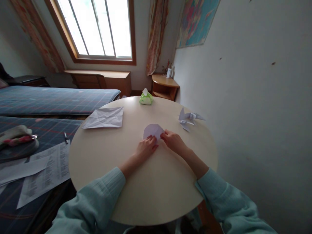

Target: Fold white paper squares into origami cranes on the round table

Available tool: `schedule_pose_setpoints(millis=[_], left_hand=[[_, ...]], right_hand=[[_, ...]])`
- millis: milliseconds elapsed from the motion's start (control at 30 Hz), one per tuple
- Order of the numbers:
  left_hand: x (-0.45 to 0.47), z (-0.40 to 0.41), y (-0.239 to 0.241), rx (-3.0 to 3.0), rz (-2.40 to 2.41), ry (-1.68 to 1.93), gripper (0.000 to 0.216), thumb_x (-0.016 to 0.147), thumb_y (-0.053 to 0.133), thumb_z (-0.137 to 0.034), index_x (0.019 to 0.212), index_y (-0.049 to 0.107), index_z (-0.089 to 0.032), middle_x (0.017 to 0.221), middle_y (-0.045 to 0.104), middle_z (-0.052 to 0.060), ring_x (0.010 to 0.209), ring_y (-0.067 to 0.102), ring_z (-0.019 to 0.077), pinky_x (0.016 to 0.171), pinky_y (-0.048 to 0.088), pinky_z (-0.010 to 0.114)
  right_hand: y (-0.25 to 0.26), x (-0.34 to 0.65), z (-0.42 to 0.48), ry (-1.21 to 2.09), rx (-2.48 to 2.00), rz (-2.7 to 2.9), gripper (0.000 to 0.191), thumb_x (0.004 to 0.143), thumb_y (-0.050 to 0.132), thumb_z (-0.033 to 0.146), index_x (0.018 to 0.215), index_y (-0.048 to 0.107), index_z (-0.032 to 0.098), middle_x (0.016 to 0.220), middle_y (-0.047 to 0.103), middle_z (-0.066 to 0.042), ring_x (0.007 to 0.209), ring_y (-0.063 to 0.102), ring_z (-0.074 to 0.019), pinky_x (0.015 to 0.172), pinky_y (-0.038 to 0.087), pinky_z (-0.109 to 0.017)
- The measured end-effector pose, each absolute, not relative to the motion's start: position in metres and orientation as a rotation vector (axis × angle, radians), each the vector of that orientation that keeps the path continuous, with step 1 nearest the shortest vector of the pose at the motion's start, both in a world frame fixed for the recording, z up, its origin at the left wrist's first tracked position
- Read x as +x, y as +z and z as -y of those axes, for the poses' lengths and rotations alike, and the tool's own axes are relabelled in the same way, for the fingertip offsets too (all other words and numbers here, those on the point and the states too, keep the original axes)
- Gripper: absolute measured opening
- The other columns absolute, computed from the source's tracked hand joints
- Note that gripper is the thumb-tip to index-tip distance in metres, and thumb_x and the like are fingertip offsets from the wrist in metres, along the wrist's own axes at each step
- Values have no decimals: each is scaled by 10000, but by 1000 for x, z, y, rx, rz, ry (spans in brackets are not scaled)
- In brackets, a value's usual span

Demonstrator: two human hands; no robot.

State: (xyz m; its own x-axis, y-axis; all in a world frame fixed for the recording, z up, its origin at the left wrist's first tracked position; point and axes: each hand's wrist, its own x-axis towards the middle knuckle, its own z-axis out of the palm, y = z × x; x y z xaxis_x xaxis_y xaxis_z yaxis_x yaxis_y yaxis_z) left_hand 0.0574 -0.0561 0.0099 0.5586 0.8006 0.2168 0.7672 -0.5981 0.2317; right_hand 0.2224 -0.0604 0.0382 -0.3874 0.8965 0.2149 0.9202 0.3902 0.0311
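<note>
A rounded piece of pale lilac-white paper point(153, 129) lies near the middle of the round table. My left hand point(147, 146) rests over its near left part, fingers together and bent on the paper, thumb by the near edge. At the right edge, my right hand point(173, 140) pinches the paper between thumb and fingertips. Both hands cover the near side of the sheet, so any fold there is hidden. Off to the right sits a folded white paper figure point(190, 117) with pointed parts. A creased white sheet point(104, 117) lies at the far left of the tabletop.
The cream round table point(102, 156) holds a green tissue pack point(146, 98) at its far edge. Left of it are a bed with plaid bedding point(58, 99), printed papers point(47, 169) and a pen point(66, 137). A white wall point(255, 113) stands close on the right.
</note>
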Motion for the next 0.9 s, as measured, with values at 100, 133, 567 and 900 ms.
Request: schedule_pose_setpoints(millis=[100,133,567,900], left_hand=[[57,56,9,2665,-1353,470,174,849,380,-219,986,465,-154,1031,570,86,928,564,180,755,455,270],[57,55,9,2661,-1356,466,171,851,368,-203,974,472,-147,1020,576,89,914,570,180,748,457,269],[50,50,0,2719,-1199,544,298,829,406,-220,1105,511,-185,1218,517,66,1146,448,189,939,393,321],[50,50,-2,2597,-1247,605,319,781,425,-173,1095,464,-132,1105,571,101,987,553,191,831,459,303]], right_hand=[[41,223,62,-220,-1623,2523,178,853,395,219,871,569,184,864,582,-57,702,541,-125,563,306,-209],[41,223,62,-202,-1611,2525,169,850,405,226,902,562,190,870,581,-54,708,543,-126,568,310,-209],[41,220,59,-290,-1667,2609,268,875,336,194,947,594,198,950,570,-88,831,538,-178,637,369,-238],[41,213,61,-273,-1773,2611,273,866,340,181,947,599,208,933,574,-96,862,522,-197,682,379,-266]])
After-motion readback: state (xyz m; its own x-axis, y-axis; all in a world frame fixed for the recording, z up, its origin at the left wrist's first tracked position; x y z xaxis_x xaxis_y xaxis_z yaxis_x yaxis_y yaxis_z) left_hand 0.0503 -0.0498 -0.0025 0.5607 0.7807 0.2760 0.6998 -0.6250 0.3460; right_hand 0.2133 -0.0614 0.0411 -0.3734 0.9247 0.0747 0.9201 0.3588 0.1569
